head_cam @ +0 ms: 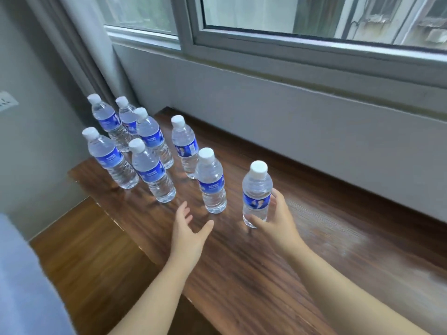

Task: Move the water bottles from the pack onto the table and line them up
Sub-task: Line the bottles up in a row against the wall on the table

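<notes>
Several clear water bottles with white caps and blue labels stand upright on the dark wooden table (pixel 254 274). My right hand (pixel 275 220) wraps around the lower part of the nearest bottle (pixel 257 192), which stands on the table at the right end of the group. Just left of it stands another bottle (pixel 211 181), and behind that a third (pixel 185 146). A cluster of several bottles (pixel 125 146) fills the table's far left corner. My left hand (pixel 187 228) hovers open, fingers spread, in front of the second bottle and touches nothing. No pack is in view.
The table runs along a grey wall (pixel 290 117) under a window (pixel 314 15). A grey curtain (pixel 79 44) hangs at the left behind the cluster. Wooden floor (pixel 79 250) lies left of the table's edge. A pale blue cloth surface (pixel 21 286) fills the bottom left corner.
</notes>
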